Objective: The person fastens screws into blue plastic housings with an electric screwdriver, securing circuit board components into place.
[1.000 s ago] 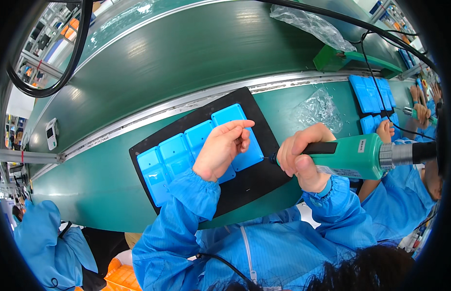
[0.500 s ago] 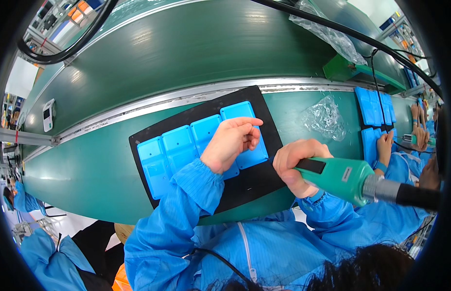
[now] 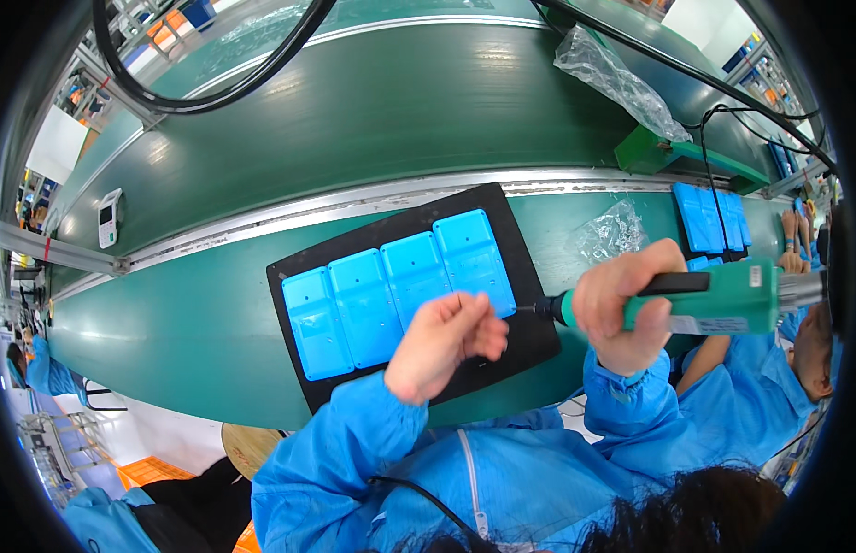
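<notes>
My right hand point(image 3: 626, 304) is wrapped round a green electric screwdriver point(image 3: 723, 300) lying almost level, its dark nose pointing left. The thin bit point(image 3: 527, 309) reaches close to the lower right corner of the row of blue plastic trays point(image 3: 474, 263); whether it touches cannot be seen. These trays lie side by side on a black mat point(image 3: 529, 267). Just in front of them, my left hand point(image 3: 451, 341) hovers with fingers curled and thumb drawn in. Anything between those fingertips is too small or blurred to name.
Clear plastic bags lie on the green bench point(image 3: 198, 276) and on the raised surface behind a metal rail point(image 3: 354, 198). More blue trays point(image 3: 709, 217) are at the right, near a co-worker. Black cables hang across the top. A small white device point(image 3: 109, 218) stands at left.
My left hand has drawn back toward me from over the trays, uncovering them. My right hand has swung the screwdriver round, so its bit now points left at the trays' corner. The view has shifted slightly.
</notes>
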`<state>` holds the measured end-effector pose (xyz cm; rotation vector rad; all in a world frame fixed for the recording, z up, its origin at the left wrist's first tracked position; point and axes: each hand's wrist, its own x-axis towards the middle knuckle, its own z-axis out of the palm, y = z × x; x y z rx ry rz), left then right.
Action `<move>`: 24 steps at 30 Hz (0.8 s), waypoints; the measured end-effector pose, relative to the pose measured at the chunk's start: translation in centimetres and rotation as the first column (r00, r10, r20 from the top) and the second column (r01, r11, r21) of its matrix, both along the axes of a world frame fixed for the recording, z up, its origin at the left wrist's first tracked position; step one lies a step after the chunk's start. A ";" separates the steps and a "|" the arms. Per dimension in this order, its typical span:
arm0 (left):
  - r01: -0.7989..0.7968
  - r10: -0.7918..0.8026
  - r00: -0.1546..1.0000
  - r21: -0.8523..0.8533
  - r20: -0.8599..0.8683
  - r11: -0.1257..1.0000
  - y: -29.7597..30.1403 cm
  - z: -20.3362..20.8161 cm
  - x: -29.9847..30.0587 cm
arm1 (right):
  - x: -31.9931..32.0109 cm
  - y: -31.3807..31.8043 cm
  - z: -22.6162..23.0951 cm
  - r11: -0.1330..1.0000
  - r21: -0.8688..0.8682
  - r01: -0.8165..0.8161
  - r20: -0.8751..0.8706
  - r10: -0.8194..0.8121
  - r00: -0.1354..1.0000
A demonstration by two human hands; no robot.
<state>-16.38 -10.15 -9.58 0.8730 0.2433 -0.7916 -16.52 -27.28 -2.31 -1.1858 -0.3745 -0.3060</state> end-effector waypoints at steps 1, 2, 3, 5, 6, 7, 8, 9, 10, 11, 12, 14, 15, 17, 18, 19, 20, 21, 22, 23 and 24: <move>0.014 -0.014 1.000 -0.007 -0.019 1.000 0.2 0.0 -0.9 | -0.1 0.1 0.4 0.997 0.061 -0.055 0.016 0.054 0.998; 0.032 -0.032 0.999 -0.014 -0.039 0.999 0.2 -0.1 -1.7 | -0.2 0.1 0.6 0.987 0.122 -0.106 0.035 0.102 0.994; 0.005 -0.007 0.997 -0.016 -0.074 1.000 -0.1 0.1 -2.3 | -0.2 0.2 0.6 0.978 0.148 -0.148 0.071 0.139 0.988; -0.006 -0.004 0.992 -0.086 -0.125 0.996 -0.2 -0.9 -3.3 | -0.3 0.5 0.6 0.966 0.165 -0.200 0.094 0.187 0.978; -0.023 -0.006 0.985 -0.162 -0.174 0.987 -0.3 -1.3 -3.6 | -0.3 0.7 0.6 0.952 0.174 -0.253 0.120 0.234 0.965; -0.026 -0.005 0.982 -0.163 -0.188 0.986 -0.5 -1.4 -3.8 | -0.3 0.9 0.4 0.930 0.215 -0.298 0.140 0.273 0.952; -0.027 -0.005 0.981 -0.161 -0.193 0.987 -0.5 -1.3 -3.9 | -0.3 1.1 0.4 0.930 0.218 -0.297 0.136 0.272 0.953; -0.061 0.016 0.970 -0.180 -0.241 0.982 -0.6 -1.1 -4.0 | -0.1 1.2 0.5 0.943 0.139 -0.303 0.146 0.283 0.948; -0.097 0.036 0.957 -0.198 -0.289 0.975 -0.6 -1.0 -4.1 | 0.0 1.3 0.6 0.950 0.056 -0.308 0.156 0.296 0.942; -0.097 0.036 0.956 -0.199 -0.290 0.975 -0.5 -1.1 -4.2 | 0.0 0.7 -0.3 0.844 0.237 -0.481 0.207 0.440 0.874; -0.109 0.049 0.959 -0.201 -0.280 0.974 -0.5 -1.1 -4.2 | -0.1 0.7 -0.4 0.844 0.237 -0.481 0.206 0.441 0.874; -0.115 0.056 0.960 -0.206 -0.273 0.972 -0.4 -1.3 -4.2 | -0.3 0.7 -0.7 0.857 0.213 -0.469 0.204 0.430 0.879; -0.109 0.052 0.962 -0.203 -0.266 0.973 -0.4 -1.2 -4.2 | -0.3 0.7 -0.7 0.859 0.211 -0.466 0.202 0.428 0.881; -0.103 0.048 0.964 -0.200 -0.261 0.974 -0.4 -1.3 -4.2 | -0.2 0.6 -0.9 0.831 0.213 -0.515 0.178 0.485 0.856; -0.093 0.043 0.968 -0.192 -0.249 0.977 -0.4 -1.4 -4.3 | -0.3 0.7 -1.0 0.831 0.213 -0.514 0.176 0.484 0.857; -0.084 0.039 0.971 -0.186 -0.236 0.979 -0.4 -1.4 -4.3 | -0.5 0.7 -1.1 0.835 0.220 -0.504 0.168 0.476 0.863; -0.084 0.038 0.971 -0.187 -0.236 0.979 -0.4 -1.5 -4.3 | -0.5 0.8 -1.1 0.839 0.228 -0.495 0.160 0.469 0.869; -0.080 0.030 0.970 -0.198 -0.240 0.977 -0.3 -1.6 -4.3 | -0.5 0.9 -1.2 0.839 0.228 -0.495 0.159 0.469 0.869; -0.077 0.024 0.970 -0.208 -0.244 0.975 -0.3 -1.6 -4.4 | -0.4 0.9 -1.2 0.844 0.206 -0.495 0.169 0.467 0.868; -0.079 0.027 0.969 -0.208 -0.245 0.975 -0.2 -1.7 -4.4 | -0.4 1.0 -1.2 0.849 0.185 -0.495 0.180 0.466 0.866; -0.052 0.008 0.972 -0.180 -0.236 0.982 -0.2 -1.8 -4.4 | -0.3 1.0 -1.2 0.848 0.186 -0.497 0.178 0.468 0.865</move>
